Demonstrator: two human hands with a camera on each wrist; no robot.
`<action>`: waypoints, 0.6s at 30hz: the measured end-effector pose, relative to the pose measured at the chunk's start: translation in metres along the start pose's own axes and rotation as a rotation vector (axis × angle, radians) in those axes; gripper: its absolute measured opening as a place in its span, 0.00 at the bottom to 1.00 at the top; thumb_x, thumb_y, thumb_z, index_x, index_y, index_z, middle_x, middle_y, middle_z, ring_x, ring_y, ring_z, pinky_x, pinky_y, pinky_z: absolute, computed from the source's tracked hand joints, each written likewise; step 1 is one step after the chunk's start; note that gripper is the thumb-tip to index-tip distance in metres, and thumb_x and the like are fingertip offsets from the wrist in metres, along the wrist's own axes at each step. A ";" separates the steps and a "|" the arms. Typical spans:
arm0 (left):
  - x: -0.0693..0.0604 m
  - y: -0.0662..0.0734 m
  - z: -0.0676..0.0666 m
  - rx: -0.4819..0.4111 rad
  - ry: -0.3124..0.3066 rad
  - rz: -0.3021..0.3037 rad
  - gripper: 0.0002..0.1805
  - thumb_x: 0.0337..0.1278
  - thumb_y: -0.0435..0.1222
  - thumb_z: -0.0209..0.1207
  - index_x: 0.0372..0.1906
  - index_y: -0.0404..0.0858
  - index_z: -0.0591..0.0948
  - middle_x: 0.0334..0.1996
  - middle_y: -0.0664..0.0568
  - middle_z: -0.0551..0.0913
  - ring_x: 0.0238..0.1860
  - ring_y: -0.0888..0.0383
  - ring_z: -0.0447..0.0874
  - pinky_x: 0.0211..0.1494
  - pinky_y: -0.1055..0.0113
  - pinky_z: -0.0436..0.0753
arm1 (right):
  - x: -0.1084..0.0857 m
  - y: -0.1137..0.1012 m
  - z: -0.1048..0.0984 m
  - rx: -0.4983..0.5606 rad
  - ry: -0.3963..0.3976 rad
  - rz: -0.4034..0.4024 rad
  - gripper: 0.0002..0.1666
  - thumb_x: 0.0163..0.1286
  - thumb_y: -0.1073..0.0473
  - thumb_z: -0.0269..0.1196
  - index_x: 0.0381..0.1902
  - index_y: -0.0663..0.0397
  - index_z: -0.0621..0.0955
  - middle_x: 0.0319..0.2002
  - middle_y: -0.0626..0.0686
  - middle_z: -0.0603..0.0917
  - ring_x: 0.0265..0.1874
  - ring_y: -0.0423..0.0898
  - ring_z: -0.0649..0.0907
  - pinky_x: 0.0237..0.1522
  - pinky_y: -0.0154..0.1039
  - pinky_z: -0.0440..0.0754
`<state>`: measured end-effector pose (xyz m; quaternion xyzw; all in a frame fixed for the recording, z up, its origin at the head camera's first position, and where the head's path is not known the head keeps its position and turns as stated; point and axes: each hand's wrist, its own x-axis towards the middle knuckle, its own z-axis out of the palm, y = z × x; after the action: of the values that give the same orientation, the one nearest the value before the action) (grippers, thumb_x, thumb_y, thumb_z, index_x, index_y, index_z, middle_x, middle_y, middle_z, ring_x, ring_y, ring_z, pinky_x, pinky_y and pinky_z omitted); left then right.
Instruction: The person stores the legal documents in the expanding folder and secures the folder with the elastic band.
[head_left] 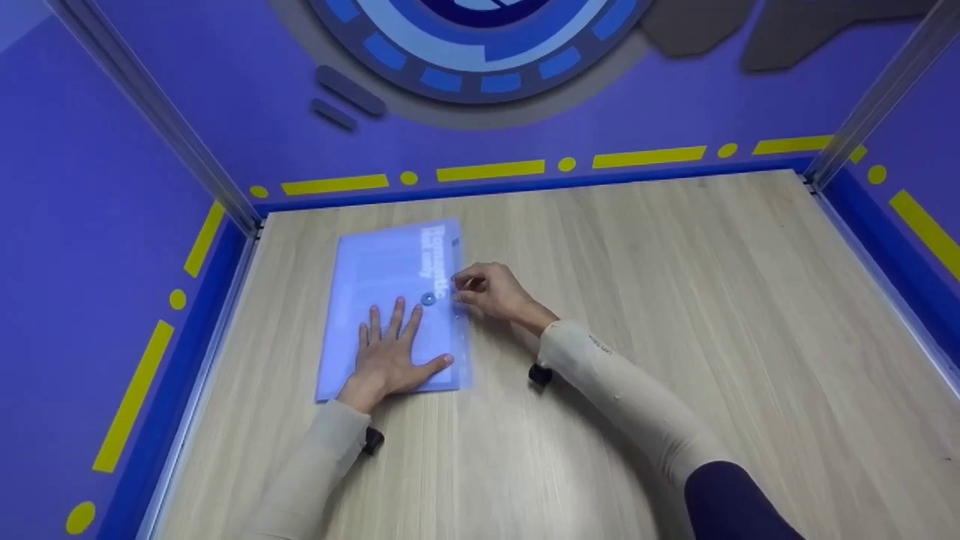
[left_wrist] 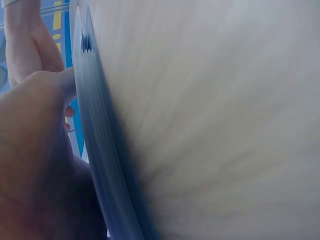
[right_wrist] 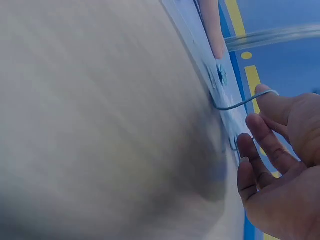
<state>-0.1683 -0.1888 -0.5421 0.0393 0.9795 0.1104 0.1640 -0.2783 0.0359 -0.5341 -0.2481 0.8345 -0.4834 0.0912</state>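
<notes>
A translucent bluish document folder (head_left: 390, 259) with white lettering lies on the table, a round button (head_left: 428, 299) near its right edge. Spread flat over its lower part is my left hand (head_left: 388, 364), fingers straight. In the left wrist view the folder's pleated side (left_wrist: 102, 120) shows, with several layers. My right hand (head_left: 491, 291) is beside the folder's right edge, fingers bent. A thin grey cord (right_wrist: 235, 106) runs from that edge to the thumb of the right hand (right_wrist: 285, 165), which holds it; the exact pinch is partly hidden.
The wood-grain table (head_left: 675, 322) extends to the right of the folder. Purple panels with yellow marks (head_left: 491, 171) stand at the back and both sides, joined by metal posts (head_left: 150, 97). A small black wrist device (head_left: 539, 375) sits under the right sleeve.
</notes>
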 end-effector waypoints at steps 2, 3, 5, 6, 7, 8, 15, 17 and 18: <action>-0.001 -0.001 0.000 -0.002 -0.001 0.002 0.63 0.61 0.78 0.49 0.89 0.48 0.42 0.88 0.43 0.30 0.85 0.29 0.21 0.85 0.31 0.32 | 0.003 -0.005 0.004 -0.043 -0.018 -0.010 0.17 0.72 0.66 0.71 0.58 0.64 0.88 0.52 0.59 0.90 0.50 0.54 0.89 0.57 0.45 0.88; -0.001 -0.001 0.000 -0.003 -0.004 0.002 0.63 0.62 0.79 0.49 0.89 0.48 0.42 0.88 0.43 0.30 0.85 0.29 0.21 0.85 0.31 0.32 | 0.005 -0.007 0.006 -0.065 -0.027 -0.017 0.17 0.73 0.66 0.70 0.58 0.64 0.88 0.52 0.59 0.90 0.50 0.54 0.89 0.57 0.45 0.88; -0.003 -0.001 -0.001 -0.015 0.007 0.011 0.63 0.62 0.78 0.49 0.89 0.48 0.43 0.88 0.43 0.31 0.85 0.29 0.22 0.85 0.30 0.32 | 0.008 -0.011 0.010 -0.104 -0.043 -0.032 0.17 0.74 0.67 0.68 0.58 0.64 0.88 0.51 0.60 0.89 0.50 0.54 0.88 0.56 0.46 0.88; -0.003 -0.001 -0.001 -0.018 0.012 0.017 0.62 0.62 0.78 0.50 0.89 0.47 0.44 0.88 0.42 0.31 0.85 0.28 0.22 0.84 0.30 0.33 | 0.009 -0.012 0.012 -0.125 -0.051 -0.041 0.16 0.74 0.66 0.68 0.58 0.64 0.88 0.51 0.60 0.89 0.50 0.54 0.88 0.56 0.46 0.88; -0.004 0.000 -0.001 -0.018 0.013 0.019 0.62 0.62 0.78 0.49 0.89 0.48 0.44 0.88 0.43 0.31 0.85 0.28 0.22 0.84 0.30 0.33 | 0.010 -0.012 0.013 -0.146 -0.058 -0.052 0.16 0.75 0.66 0.68 0.58 0.65 0.88 0.50 0.60 0.89 0.50 0.53 0.88 0.56 0.46 0.88; -0.004 0.000 -0.001 -0.016 0.014 0.020 0.62 0.62 0.78 0.49 0.89 0.48 0.44 0.88 0.43 0.31 0.85 0.28 0.22 0.84 0.30 0.33 | 0.011 -0.013 0.015 -0.166 -0.062 -0.064 0.16 0.74 0.66 0.68 0.57 0.65 0.88 0.49 0.60 0.89 0.49 0.53 0.88 0.56 0.46 0.88; -0.002 0.000 0.000 -0.008 0.026 0.030 0.62 0.61 0.78 0.50 0.89 0.48 0.46 0.89 0.43 0.34 0.85 0.28 0.25 0.85 0.30 0.35 | 0.020 -0.013 0.024 -0.342 -0.084 -0.137 0.15 0.73 0.63 0.68 0.53 0.66 0.88 0.45 0.59 0.88 0.45 0.52 0.87 0.53 0.45 0.87; -0.002 -0.001 0.000 -0.017 0.028 0.030 0.62 0.61 0.78 0.51 0.89 0.49 0.46 0.89 0.43 0.34 0.85 0.27 0.24 0.84 0.30 0.35 | 0.023 -0.015 0.028 -0.390 -0.091 -0.150 0.14 0.72 0.63 0.68 0.52 0.65 0.88 0.44 0.59 0.88 0.43 0.52 0.86 0.50 0.45 0.87; -0.002 -0.002 0.000 -0.023 0.028 0.029 0.62 0.61 0.78 0.51 0.89 0.49 0.46 0.89 0.43 0.33 0.85 0.28 0.24 0.84 0.30 0.34 | 0.025 -0.016 0.030 -0.416 -0.096 -0.158 0.14 0.72 0.63 0.67 0.51 0.65 0.89 0.43 0.59 0.87 0.42 0.52 0.85 0.50 0.46 0.87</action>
<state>-0.1665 -0.1913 -0.5419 0.0499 0.9797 0.1245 0.1488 -0.2826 -0.0063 -0.5338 -0.3487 0.8889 -0.2943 0.0397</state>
